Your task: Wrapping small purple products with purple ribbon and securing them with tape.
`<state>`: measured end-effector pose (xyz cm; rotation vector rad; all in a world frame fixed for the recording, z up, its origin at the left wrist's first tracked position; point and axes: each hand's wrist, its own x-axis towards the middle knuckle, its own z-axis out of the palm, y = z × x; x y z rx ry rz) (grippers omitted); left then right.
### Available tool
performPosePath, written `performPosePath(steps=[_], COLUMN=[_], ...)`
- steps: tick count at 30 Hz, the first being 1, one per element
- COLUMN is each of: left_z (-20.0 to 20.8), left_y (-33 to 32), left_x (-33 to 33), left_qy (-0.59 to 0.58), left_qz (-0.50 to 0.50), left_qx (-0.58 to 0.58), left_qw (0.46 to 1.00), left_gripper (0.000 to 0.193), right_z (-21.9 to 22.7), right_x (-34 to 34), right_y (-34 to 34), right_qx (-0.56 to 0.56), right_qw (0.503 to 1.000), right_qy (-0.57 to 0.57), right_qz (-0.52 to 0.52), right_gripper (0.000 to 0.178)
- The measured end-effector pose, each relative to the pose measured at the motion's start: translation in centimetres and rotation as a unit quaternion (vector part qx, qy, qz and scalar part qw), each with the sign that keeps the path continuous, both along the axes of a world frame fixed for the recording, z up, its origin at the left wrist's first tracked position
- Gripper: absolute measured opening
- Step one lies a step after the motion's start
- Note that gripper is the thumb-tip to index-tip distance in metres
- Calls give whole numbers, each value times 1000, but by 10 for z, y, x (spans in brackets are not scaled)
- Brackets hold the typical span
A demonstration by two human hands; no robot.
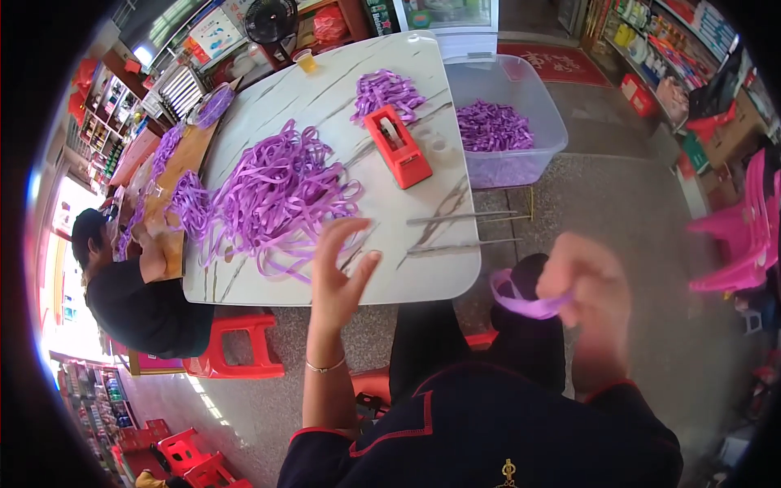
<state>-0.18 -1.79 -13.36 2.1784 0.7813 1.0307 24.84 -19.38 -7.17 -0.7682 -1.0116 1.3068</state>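
My right hand (587, 281), blurred by motion, is closed on a purple ribbon (521, 304) off the table's right corner. The ribbon curves into a loop above my lap. My left hand (338, 272) is raised over the table's near edge, its thumb and fingers apart and nothing between them. Beyond it lies a large tangled heap of purple ribbons (277, 187) on the white marbled table (325, 98). A red tape dispenser (399, 148) rests to the right of that heap, with a smaller ribbon pile (386, 93) just behind it.
Two thin metal rods jut over the table's right edge. A clear plastic bin (555, 134) of purple ribbon pieces stands there. A cup (305, 61) sits at the back. On the left, a person (146, 301) handles purple ribbons near a red stool (236, 350). Pink chairs (744, 232) stand far right.
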Motion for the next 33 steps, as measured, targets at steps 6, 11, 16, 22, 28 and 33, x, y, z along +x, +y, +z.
performPosePath(steps=[6, 11, 16, 22, 28, 33], left_z=[43, 26, 18, 3, -10, -19], left_y=[-54, -73, -78, -72, -69, -71], left_x=[61, 79, 92, 100, 107, 112], left_qy=[-68, -44, -8, 32, -45, -81], left_qz=[-374, -344, -277, -334, -414, -370], left_qx=[-326, -382, -271, -299, -406, -482], left_qw=[866, 857, 922, 893, 813, 790], left_gripper=[35, 29, 24, 13, 18, 20], right_z=[11, -7, -17, -22, -26, -64], right_x=[-8, 0, 6, 10, 20, 16], right_y=[2, -1, -7, -6, -6, 0], right_qx=[-77, -77, -115, -146, -206, -1], right_qw=[982, 957, 941, 947, 962, 815], right_qy=[-170, -265, -296, -269, -175, -448], right_qz=[-34, -93, -114, -98, -36, -368], right_gripper=[9, 6, 9, 17, 18, 14])
